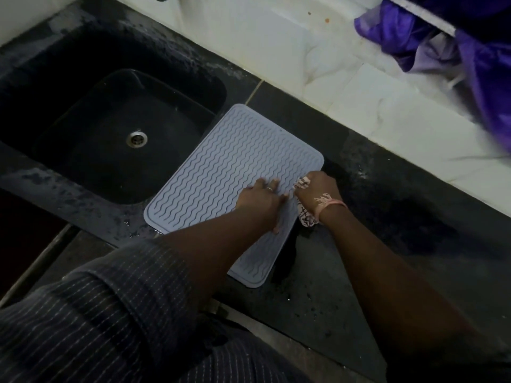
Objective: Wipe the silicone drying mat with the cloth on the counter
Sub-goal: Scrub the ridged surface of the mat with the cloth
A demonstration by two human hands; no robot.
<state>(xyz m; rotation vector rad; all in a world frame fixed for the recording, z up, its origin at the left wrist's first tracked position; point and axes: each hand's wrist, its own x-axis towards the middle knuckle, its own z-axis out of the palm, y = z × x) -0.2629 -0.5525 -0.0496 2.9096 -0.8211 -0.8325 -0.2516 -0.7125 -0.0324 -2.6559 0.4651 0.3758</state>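
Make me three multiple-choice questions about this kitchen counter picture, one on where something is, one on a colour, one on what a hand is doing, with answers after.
1. Where does the silicone drying mat lie?
A. inside the sink
B. on the black counter, its left edge by the sink
C. on the white wall tiles

2. What colour is the mat?
A. light grey
B. bright red
C. dark green

3. What is the left hand doing?
A. gripping the cloth
B. hanging off the counter
C. resting flat on the mat, fingers spread

Answers: 1 B, the mat lies flat on the counter beside the basin. 2 A, its wavy ridged surface is pale grey. 3 C, its fingers lie straight on the mat, while the right hand grips the patterned cloth at the mat's right edge.
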